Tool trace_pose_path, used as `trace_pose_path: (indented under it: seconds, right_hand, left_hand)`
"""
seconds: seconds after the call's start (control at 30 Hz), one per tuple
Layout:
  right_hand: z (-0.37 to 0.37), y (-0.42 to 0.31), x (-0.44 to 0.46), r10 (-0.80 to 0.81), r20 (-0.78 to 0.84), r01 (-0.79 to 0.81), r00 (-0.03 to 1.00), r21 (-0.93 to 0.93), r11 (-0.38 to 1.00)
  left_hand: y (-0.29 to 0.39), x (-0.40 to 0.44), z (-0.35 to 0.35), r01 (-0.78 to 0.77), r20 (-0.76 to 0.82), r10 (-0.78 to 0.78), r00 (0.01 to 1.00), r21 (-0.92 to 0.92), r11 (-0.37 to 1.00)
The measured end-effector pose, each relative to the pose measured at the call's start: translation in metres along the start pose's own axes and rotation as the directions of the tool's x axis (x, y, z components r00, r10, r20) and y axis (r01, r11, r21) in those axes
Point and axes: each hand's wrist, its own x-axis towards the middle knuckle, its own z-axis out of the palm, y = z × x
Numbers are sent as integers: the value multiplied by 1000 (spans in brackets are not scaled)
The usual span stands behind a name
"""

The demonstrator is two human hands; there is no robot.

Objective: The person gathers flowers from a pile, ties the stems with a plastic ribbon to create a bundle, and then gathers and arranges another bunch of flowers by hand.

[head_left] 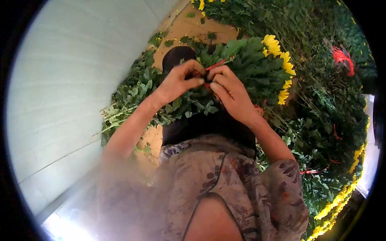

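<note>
A bunch of yellow chrysanthemums (pixel 261 70) lies across my lap, its flower heads pointing right and its leafy stems running left. Red string (pixel 216 64) shows at the middle of the bunch, between and beside my fingers. My left hand (pixel 185 78) is closed, thumb and fingers pinched on the string at the near side of the stems. Facing it, my right hand (pixel 228 89) is closed too, its curled fingers pinching the string close to the left fingertips. The exact run of the string is partly hidden by my fingers and the leaves.
Piled chrysanthemum bunches (pixel 317 92) cover the right side, with yellow heads along the far right edge. One carries a bundle of red strings (pixel 342 60). A pale wall (pixel 76 80) rises close on the left. Loose leaves lie on the tan floor (pixel 181 30).
</note>
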Motion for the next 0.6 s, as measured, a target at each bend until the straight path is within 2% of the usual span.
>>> trace_pose_path:
  seconds: [0.03,0.1,0.13,0.2,0.23,0.3,0.37,0.4,0.43,0.5,0.53,0.6]
  right_hand:
    - [2,0,5,0,-3,0,1000,-5,1000]
    - [5,0,10,-69,-40,67,997,-46,997]
    - [8,-2,13,-59,-40,57,997,-46,997]
    - [9,-11,20,-128,-3,125,992,-195,973]
    - [10,-11,21,-129,-2,126,992,-196,973]
    - [10,-13,20,-67,-29,47,997,-441,896]
    - [8,-12,22,-40,-49,10,998,-501,865]
    - [7,-10,23,-11,-68,-28,998,-551,834]
    - [4,-6,23,-16,-69,-25,998,-552,833]
    - [-5,5,25,-76,42,87,996,-486,869]
    - [-9,6,25,-75,44,87,996,-486,870]
    - [-13,6,27,31,95,2,995,-330,944]
  left_hand:
    - [-1,-1,0,-4,4,4,1000,-2,1000]
    - [-2,-4,3,-100,24,97,995,214,972]
    - [-2,-3,6,-111,2,113,994,213,971]
    - [-19,-4,4,-112,-26,122,992,233,966]
    - [-24,-3,3,-118,-54,136,989,257,959]
    - [-18,-4,2,-76,-53,88,995,196,978]
    - [-10,-3,-3,-39,-45,45,998,129,991]
    - [-5,-2,-6,35,-17,-34,999,83,996]
    - [-1,-1,-9,109,13,-110,994,43,993]
    - [0,2,-19,135,36,-135,990,-1,991]
    - [0,3,-22,164,63,-162,985,-42,985]
    - [2,6,-24,209,49,-206,977,-63,976]
